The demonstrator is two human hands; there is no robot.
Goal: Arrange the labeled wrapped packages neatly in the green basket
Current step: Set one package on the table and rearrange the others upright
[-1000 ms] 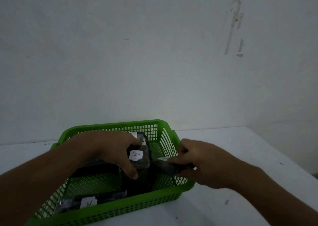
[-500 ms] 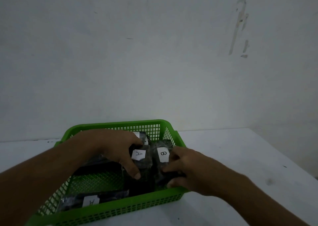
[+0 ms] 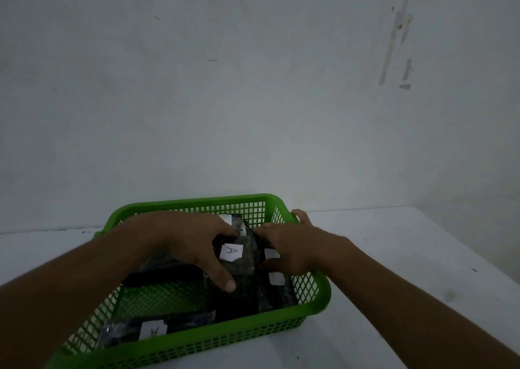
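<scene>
Packages in green basket [image 3: 315,306] right half: left hand [image 3: 194,242] grips A-labelled package [image 3: 239,261]; right hand [image 3: 292,250] presses neighbouring package [image 3: 274,287], fingers flat.

Dim, flat light, soft grainy detail, wide-angle bending at the edges.

A white table [image 3: 394,256] stands against a pale wall [image 3: 253,87]. The wall bears scuff marks [image 3: 399,36] at upper right; small dark specks [image 3: 474,270] dot the table's right side.
</scene>
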